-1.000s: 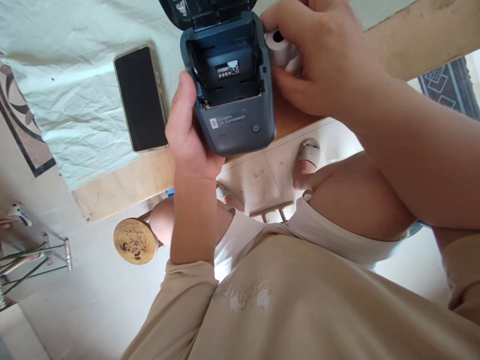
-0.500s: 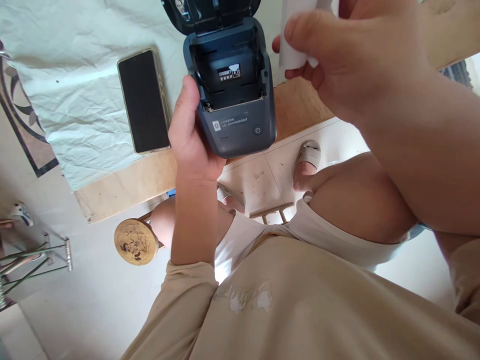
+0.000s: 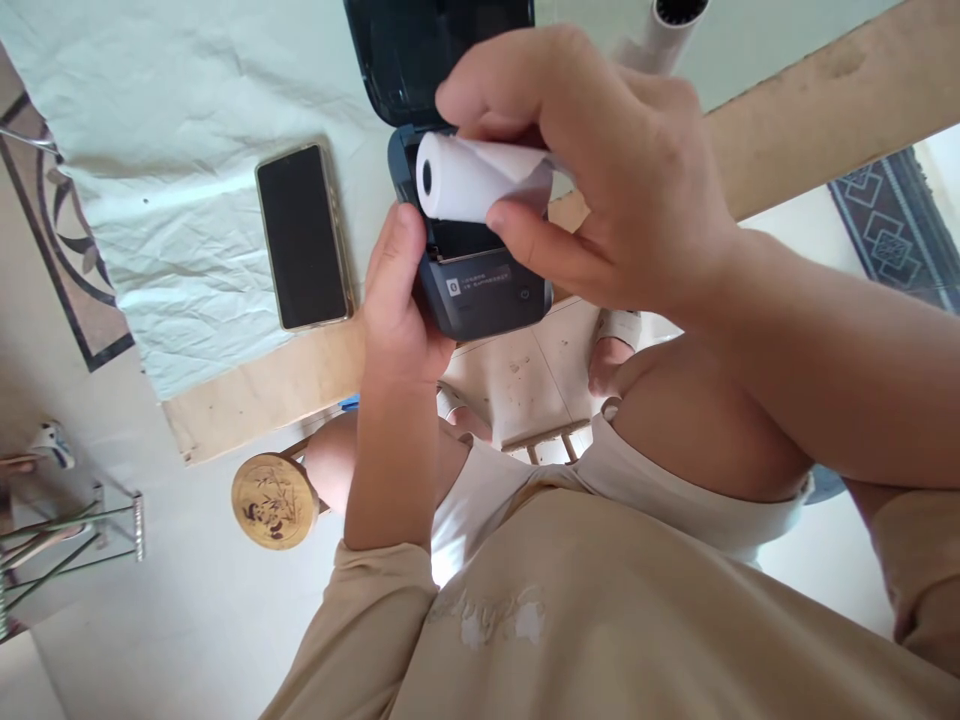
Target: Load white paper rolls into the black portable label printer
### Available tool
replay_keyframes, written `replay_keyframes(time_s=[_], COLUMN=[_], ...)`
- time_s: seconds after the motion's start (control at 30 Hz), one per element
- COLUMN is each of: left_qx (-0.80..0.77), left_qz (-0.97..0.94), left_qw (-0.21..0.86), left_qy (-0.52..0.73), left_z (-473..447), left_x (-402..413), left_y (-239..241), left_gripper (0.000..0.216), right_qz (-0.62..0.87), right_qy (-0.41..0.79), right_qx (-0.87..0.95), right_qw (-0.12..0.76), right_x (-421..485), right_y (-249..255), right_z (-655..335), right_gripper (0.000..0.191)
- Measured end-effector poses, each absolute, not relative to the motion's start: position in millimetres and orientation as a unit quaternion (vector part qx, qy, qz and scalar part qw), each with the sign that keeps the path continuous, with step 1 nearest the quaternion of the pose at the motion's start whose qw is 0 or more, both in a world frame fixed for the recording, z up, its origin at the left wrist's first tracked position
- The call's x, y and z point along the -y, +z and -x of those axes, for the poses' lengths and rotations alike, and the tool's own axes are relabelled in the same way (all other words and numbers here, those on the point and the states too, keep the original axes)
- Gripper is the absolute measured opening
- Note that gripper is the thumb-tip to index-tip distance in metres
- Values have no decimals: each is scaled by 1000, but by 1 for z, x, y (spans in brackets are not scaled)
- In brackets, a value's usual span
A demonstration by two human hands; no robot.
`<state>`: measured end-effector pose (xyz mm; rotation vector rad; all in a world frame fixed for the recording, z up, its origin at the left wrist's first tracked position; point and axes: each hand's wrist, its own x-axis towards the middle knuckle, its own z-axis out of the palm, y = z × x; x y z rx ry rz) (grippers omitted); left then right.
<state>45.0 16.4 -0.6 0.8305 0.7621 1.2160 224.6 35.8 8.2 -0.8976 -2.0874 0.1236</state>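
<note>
A small dark label printer [image 3: 487, 308] is held by my left hand [image 3: 405, 300], with the thumb along its left side. Its black lid [image 3: 401, 65] stands raised. Between the thumb and fingers of my right hand [image 3: 615, 180] is a white paper roll [image 3: 465, 180], lying crosswise over the printer's paper bay with its hollow end to the left. A loose flap of paper shows near my right fingers. The roll hides most of the bay, so I cannot tell how deep it sits.
A smartphone [image 3: 306, 235] lies dark on the pale green cloth [image 3: 202, 250], left of the printer. A white tube-shaped thing [image 3: 675, 30] stands at the back right. The wooden table edge [image 3: 255, 400] runs in front. A round wooden stool [image 3: 274, 500] is below left.
My right hand has brought the paper roll leftward from beside the printer to over its bay. The printer sits slightly lower in view, still in my left hand.
</note>
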Motion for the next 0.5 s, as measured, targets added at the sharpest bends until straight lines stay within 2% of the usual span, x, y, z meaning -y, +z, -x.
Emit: replay_keyframes(time_s=[0.03, 0.13, 0.2, 0.33, 0.5], left_qx=[-343, -356, -368, -381, -379], left_qz=[-371, -394, -405, -400, -392], left_qw=[673, 666, 661, 670, 674], left_qy=[540, 524, 514, 495, 497], left_z=[-44, -43, -42, -42, -42], left_x=[-17, -18, -18, -17, -17], left_y=[-2, -7, -8, -4, -4], left_gripper=[25, 32, 37, 35, 35], right_qz=[347, 406, 455, 484, 377], right_qy=[17, -21, -2, 93, 9], right_qx=[828, 820, 816, 822, 808], right_qw=[441, 402, 357, 285, 453], right_x=[-37, -38, -38, -36, -39], right_y=[6, 4, 9, 17, 8], right_z=[-224, -224, -223, -222, -222], right_gripper=[39, 36, 34, 22, 14])
